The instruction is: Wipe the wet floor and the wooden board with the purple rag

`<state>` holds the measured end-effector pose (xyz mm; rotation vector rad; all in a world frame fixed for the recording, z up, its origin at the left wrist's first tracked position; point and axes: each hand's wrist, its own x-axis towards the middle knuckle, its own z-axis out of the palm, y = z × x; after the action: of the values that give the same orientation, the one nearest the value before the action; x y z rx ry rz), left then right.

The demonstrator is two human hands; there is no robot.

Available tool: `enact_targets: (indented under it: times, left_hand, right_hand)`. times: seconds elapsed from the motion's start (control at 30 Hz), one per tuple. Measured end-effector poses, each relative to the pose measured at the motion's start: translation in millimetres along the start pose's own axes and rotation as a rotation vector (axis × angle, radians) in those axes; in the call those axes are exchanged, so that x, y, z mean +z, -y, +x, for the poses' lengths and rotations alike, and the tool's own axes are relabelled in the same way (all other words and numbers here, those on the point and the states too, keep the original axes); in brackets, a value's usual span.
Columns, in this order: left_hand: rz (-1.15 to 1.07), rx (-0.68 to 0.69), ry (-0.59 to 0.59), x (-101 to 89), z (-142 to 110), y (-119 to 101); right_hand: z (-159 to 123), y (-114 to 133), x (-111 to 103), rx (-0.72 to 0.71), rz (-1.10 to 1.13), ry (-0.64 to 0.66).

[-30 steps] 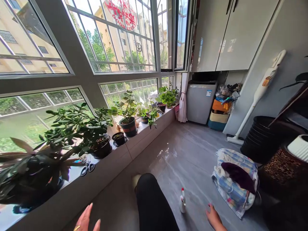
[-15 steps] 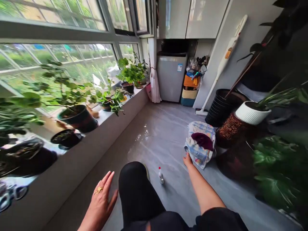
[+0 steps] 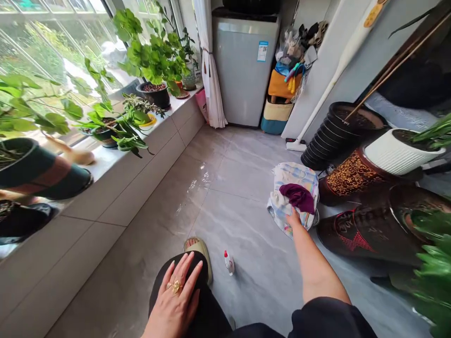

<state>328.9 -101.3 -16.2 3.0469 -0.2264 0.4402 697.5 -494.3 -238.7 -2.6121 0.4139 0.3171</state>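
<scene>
On the grey marbled floor tiles (image 3: 239,188), we find the step in hand is a reach for the crumpled blue-and-white checked cloth bundle (image 3: 291,185), a dark purple rag (image 3: 299,196) lying on top. Our right hand (image 3: 293,219) touches its near edge; whether the fingers have closed we cannot tell. The next move, we judge, calls for a firm pinch. Our left hand (image 3: 178,300) rests flat and empty on the black-trousered knee (image 3: 211,314). A small white spray bottle with red cap (image 3: 229,262) stands between.
</scene>
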Motion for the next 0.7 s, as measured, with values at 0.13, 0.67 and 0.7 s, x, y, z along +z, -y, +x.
enact_targets:
  times: [0.13,0.67,0.7]
  left_hand:
    - [-0.079,-0.021,0.002,0.2,16,-1]
    - [-0.301,-0.114,-0.007,21.8,32,6]
    - [-0.284,-0.098,-0.006,21.6,35,7]
  right_hand:
    - [39,26,5,-0.014,0.001,0.091]
    - [126,51,44,0.146,-0.049,0.214]
    - [128,51,45,0.152,-0.052,0.217]
